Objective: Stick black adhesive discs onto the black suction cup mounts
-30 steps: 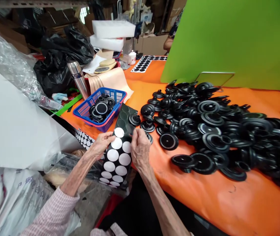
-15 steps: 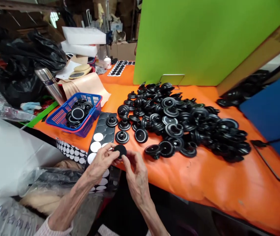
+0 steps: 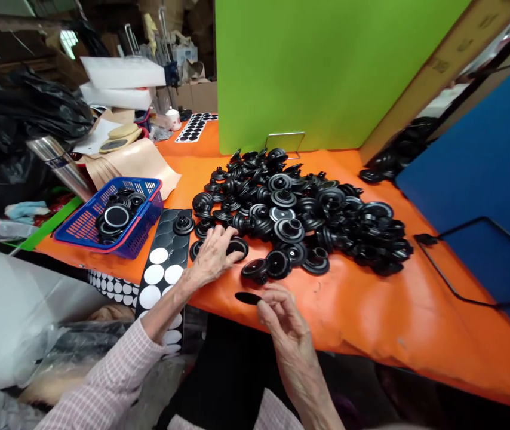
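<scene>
My right hand (image 3: 288, 316) pinches a thin black round pad (image 3: 246, 297) by its edge, just above the front of the table. My left hand (image 3: 214, 254) reaches over the near left side of a heap of black round knob-like pieces (image 3: 288, 230). Its thumb and fingers are around the rim of one black disc-shaped piece (image 3: 239, 246), partly hidden by the hand. Another knob-like piece (image 3: 183, 223) stands upright on a black sheet with white circles (image 3: 154, 275), left of my left hand.
A blue basket (image 3: 73, 230) with similar black pieces stands left on the orange table (image 3: 353, 310). Behind the heap rises a green panel (image 3: 326, 71) with a wire stand. A blue panel (image 3: 483, 197) with a black wire frame is at the right. A steel flask (image 3: 60, 164) leans behind the basket.
My hands have moved apart. The left has let go of the black pad and reached forward to a disc-shaped piece; the right keeps the pad, further right. The view has shifted right.
</scene>
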Demonstrator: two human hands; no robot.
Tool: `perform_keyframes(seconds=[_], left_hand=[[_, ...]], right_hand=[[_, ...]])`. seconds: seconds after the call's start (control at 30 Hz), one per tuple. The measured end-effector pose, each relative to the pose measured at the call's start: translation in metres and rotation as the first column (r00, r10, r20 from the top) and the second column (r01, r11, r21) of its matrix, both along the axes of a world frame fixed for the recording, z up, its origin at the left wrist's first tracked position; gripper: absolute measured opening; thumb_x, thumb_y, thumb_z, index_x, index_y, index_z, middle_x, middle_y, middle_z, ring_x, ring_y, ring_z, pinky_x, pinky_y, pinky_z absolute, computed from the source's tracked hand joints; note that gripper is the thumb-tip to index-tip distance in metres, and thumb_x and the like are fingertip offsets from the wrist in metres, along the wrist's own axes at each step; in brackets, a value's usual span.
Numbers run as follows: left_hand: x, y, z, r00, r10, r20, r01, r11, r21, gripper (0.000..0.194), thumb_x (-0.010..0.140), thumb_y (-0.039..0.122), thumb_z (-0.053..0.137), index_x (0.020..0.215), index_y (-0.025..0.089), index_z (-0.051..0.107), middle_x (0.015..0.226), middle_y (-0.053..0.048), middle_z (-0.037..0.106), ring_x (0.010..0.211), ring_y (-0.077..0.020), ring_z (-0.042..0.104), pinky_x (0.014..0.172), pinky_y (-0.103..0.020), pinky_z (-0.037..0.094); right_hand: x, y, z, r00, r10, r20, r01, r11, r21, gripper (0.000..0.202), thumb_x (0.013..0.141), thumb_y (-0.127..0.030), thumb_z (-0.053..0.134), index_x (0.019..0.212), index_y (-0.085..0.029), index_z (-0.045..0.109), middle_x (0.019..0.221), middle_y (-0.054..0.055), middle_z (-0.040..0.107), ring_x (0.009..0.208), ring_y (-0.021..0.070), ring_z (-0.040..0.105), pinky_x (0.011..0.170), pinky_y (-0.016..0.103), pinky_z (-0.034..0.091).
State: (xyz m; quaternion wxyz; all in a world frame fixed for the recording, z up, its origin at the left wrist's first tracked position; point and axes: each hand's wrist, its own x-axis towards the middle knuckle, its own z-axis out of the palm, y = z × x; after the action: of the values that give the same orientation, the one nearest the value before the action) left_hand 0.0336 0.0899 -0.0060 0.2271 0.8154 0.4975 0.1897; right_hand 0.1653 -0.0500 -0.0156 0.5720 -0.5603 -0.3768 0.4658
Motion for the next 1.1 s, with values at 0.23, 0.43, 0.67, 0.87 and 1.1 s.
perform_keyframes(seconds=[0.23, 0.43, 0.67, 0.87, 1.1], left_hand=[[-0.015, -0.018, 0.012, 0.879, 0.262, 0.399, -0.110, 0.925, -0.364, 0.018, 0.084, 0.036, 0.054, 0.086, 0.020, 0.046, 0.085, -0.001, 0.051, 0.071, -0.0150, 0.057, 0.068, -0.036, 0.055], [-0.032, -0.053, 0.016, 0.546, 0.558, 0.626, 0.040, 0.728, -0.684, 0.037, 0.074, 0.037, 0.069, 0.100, 0.018, 0.051, 0.091, -0.001, 0.055, 0.075, -0.0137, 0.061, 0.065, -0.032, 0.059], [-0.049, -0.077, 0.017, 0.472, 0.617, 0.630, 0.124, 0.661, -0.740, 0.050, 0.068, 0.023, 0.070, 0.117, 0.018, 0.058, 0.113, -0.008, 0.056, 0.089, -0.0184, 0.066, 0.080, -0.036, 0.057], [-0.053, -0.083, 0.014, 0.464, 0.624, 0.629, 0.154, 0.642, -0.751, 0.050, 0.066, 0.019, 0.067, 0.116, 0.019, 0.061, 0.110, -0.008, 0.061, 0.092, -0.0198, 0.065, 0.078, -0.035, 0.057], [-0.055, -0.085, 0.013, 0.448, 0.643, 0.621, 0.137, 0.637, -0.759, 0.052, 0.064, 0.019, 0.068, 0.116, 0.018, 0.062, 0.112, -0.008, 0.059, 0.096, -0.0216, 0.063, 0.076, -0.034, 0.057]], right_hand=[[0.002, 0.002, -0.001, 0.999, 0.035, 0.036, -0.036, 0.999, 0.017, 0.022, 0.080, -0.043, 0.066, 0.086, -0.023, 0.063, 0.082, 0.001, 0.063, 0.077, 0.0158, 0.060, 0.071, 0.028, 0.051], [-0.005, 0.012, 0.010, 0.991, 0.003, 0.137, -0.018, 0.994, 0.110, 0.018, 0.083, -0.040, 0.062, 0.085, -0.023, 0.062, 0.079, 0.000, 0.059, 0.073, 0.0141, 0.056, 0.067, 0.026, 0.049], [-0.028, 0.025, 0.009, 0.992, 0.018, 0.126, -0.022, 0.999, 0.033, 0.020, 0.081, -0.041, 0.061, 0.078, -0.021, 0.059, 0.083, 0.001, 0.055, 0.079, 0.0154, 0.054, 0.075, 0.029, 0.047], [-0.046, 0.029, 0.005, 0.992, -0.033, 0.119, 0.033, 0.999, 0.008, 0.023, 0.080, -0.043, 0.060, 0.076, -0.020, 0.061, 0.099, 0.006, 0.054, 0.095, 0.0196, 0.055, 0.082, 0.033, 0.047], [-0.054, 0.030, 0.002, 0.991, -0.055, 0.125, 0.056, 0.998, -0.001, 0.025, 0.078, -0.043, 0.060, 0.073, -0.019, 0.061, 0.099, 0.007, 0.053, 0.096, 0.0198, 0.055, 0.083, 0.034, 0.047]])
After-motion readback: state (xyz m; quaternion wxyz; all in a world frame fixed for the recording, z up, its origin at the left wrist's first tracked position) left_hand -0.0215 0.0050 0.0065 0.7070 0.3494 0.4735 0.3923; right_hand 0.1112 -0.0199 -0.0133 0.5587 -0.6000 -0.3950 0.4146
